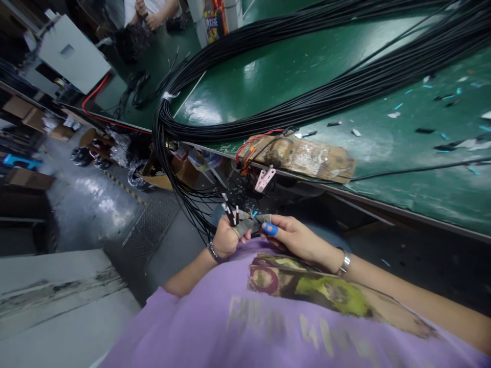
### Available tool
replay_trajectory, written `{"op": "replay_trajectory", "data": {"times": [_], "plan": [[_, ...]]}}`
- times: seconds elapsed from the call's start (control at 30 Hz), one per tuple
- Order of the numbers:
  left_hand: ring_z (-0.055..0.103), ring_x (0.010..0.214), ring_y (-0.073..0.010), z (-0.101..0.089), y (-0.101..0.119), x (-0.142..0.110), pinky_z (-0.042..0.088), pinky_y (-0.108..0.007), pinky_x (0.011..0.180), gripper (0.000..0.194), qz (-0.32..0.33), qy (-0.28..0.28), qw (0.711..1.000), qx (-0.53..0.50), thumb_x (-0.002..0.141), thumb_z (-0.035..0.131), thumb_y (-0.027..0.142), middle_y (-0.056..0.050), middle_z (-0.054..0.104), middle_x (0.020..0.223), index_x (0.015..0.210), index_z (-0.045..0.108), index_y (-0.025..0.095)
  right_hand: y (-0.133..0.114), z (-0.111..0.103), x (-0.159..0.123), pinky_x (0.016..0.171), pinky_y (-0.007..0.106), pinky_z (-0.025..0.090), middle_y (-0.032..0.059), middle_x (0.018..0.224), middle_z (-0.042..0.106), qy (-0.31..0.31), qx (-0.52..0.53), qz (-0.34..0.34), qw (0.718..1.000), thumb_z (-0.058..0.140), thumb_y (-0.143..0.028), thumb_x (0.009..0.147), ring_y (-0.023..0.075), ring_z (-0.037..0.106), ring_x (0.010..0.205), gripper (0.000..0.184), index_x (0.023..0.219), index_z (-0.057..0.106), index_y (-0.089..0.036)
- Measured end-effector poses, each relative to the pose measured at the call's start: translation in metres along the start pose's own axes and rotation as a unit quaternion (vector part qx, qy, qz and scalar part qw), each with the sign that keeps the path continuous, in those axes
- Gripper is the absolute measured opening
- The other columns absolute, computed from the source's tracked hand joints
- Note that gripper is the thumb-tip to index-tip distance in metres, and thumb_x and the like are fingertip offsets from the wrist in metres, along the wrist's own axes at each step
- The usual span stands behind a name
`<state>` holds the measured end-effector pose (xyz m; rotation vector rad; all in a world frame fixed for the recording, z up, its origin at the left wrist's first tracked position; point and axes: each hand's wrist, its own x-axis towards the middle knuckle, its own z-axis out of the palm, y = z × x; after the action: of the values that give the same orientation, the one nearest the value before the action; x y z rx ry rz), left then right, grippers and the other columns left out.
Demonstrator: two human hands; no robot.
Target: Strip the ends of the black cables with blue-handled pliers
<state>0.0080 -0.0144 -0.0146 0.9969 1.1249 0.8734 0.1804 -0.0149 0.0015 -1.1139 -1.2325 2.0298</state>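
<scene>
"Your grip?"

"Your left hand [225, 238] is closed on white-tipped black cable ends [230, 214]; your right hand's [297, 236] pinch I can't tell."

"How far along?"

"Several ends gathered; remainder unclear. The looped black cable bundle [226, 132] crosses your green table [245, 94]."

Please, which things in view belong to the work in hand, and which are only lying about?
Work, apparently:
cable ends in left hand
right hand beside it
black cable bundle

Lying about, seemingly:
wooden block
black offcut
cardboard box
</scene>
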Motion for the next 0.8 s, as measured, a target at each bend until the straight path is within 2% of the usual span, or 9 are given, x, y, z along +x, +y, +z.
{"op": "replay_trajectory", "data": {"times": [0.37,0.53,0.67,0.8], "plan": [[0.040,0.037,-0.0043,0.004,0.014,-0.004,0.030,-0.017,0.039,0.044,0.025,0.021,0.994,0.102,0.068,0.068,0.054,0.003,0.050,0.043,0.056,0.052,0.015,-0.002,0.002,-0.003,0.041,0.020,0.023,-0.0070,0.055,0.043,0.007,0.037,0.029,0.999,0.065,-0.062,0.067,0.0037,0.031,0.044,0.050,0.081,0.057,-0.014],[0.042,0.041,-0.0052,0.005,0.013,-0.005,0.033,-0.019,0.043,0.040,0.049,0.020,0.992,0.116,0.067,0.071,0.048,0.003,0.051,0.045,0.054,0.052,0.015,-0.003,0.002,-0.004,0.036,0.018,0.022,-0.0044,0.061,0.053,-0.017,0.102,0.040,0.994,0.070,-0.057,0.064,0.0020,0.032,0.041,0.048,0.084,0.059,-0.014],[0.041,0.041,-0.0051,0.006,0.013,-0.006,0.033,-0.019,0.043,0.037,0.061,0.016,0.991,0.120,0.066,0.072,0.045,0.004,0.049,0.046,0.056,0.054,0.015,-0.006,0.002,-0.004,0.032,0.016,0.018,-0.0024,0.061,0.059,-0.031,0.169,0.082,0.982,0.074,-0.048,0.063,0.0009,0.032,0.036,0.041,0.083,0.058,-0.015],[0.039,0.039,-0.0045,0.005,0.012,-0.005,0.031,-0.019,0.040,0.040,0.042,-0.009,0.993,0.111,0.065,0.071,0.050,0.003,0.050,0.045,0.059,0.054,0.014,-0.006,0.003,0.000,0.031,0.014,0.020,-0.0013,0.059,0.062,-0.035,0.228,0.121,0.965,0.074,-0.039,0.066,0.0015,0.034,0.035,0.035,0.085,0.057,-0.016]]}}
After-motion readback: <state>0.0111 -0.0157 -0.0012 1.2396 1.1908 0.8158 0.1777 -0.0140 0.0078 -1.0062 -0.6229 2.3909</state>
